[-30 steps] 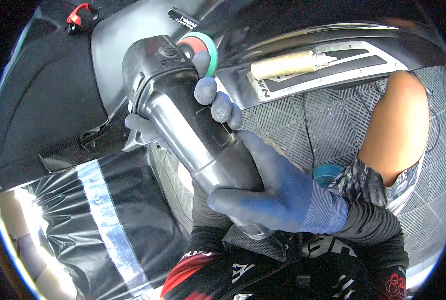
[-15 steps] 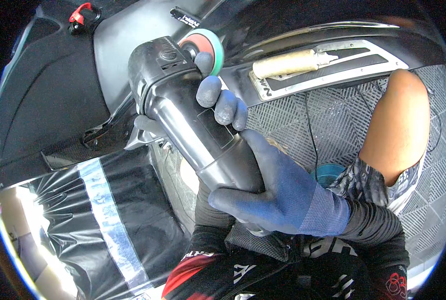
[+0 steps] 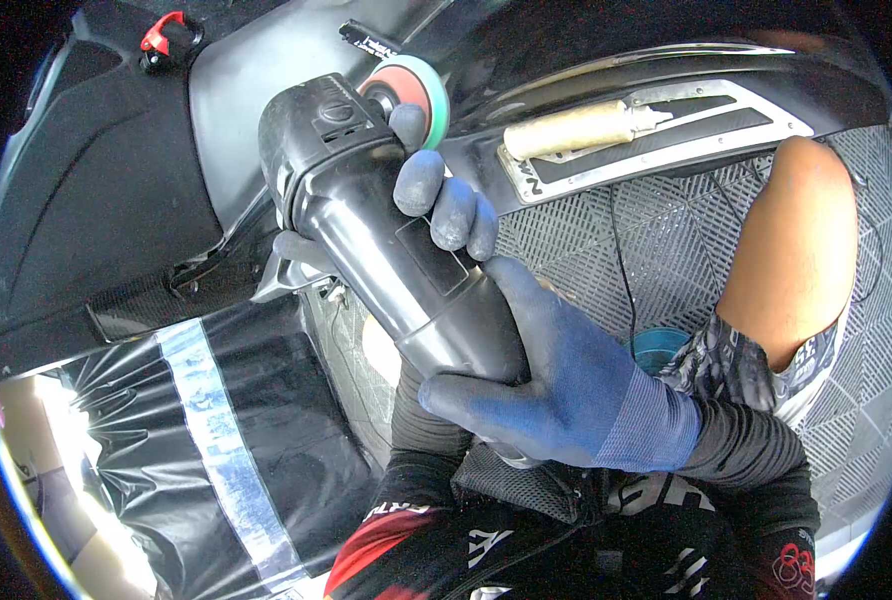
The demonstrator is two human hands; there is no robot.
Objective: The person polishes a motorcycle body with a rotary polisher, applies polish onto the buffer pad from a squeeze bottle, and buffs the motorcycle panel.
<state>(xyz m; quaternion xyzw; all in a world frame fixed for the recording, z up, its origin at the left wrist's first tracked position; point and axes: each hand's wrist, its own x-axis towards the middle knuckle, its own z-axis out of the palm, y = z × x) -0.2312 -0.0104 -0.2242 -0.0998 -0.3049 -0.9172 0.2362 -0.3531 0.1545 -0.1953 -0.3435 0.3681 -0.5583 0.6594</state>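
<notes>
A black car polisher (image 3: 386, 260) runs diagonally across the middle of the view, its head at the upper left. On the head sits a round orange and green foam pad (image 3: 416, 95), close to the dark glossy panel; whether they touch I cannot tell. My left hand (image 3: 452, 212), in a grey-blue glove, wraps the body from underneath. Its fingertips show along the right side and its thumb on the left, while the palm is hidden. Around the rear of the body, my right hand (image 3: 566, 375) is closed in a blue glove, thumb across the top.
A yellowish bottle (image 3: 571, 130) lies on a silver-framed sill plate (image 3: 656, 150). Black plastic sheeting with a silvery strip (image 3: 221, 440) covers the lower left. Cables cross the grey grated floor (image 3: 566, 245). A bent knee (image 3: 796, 230) and a blue round container (image 3: 656, 348) are at right.
</notes>
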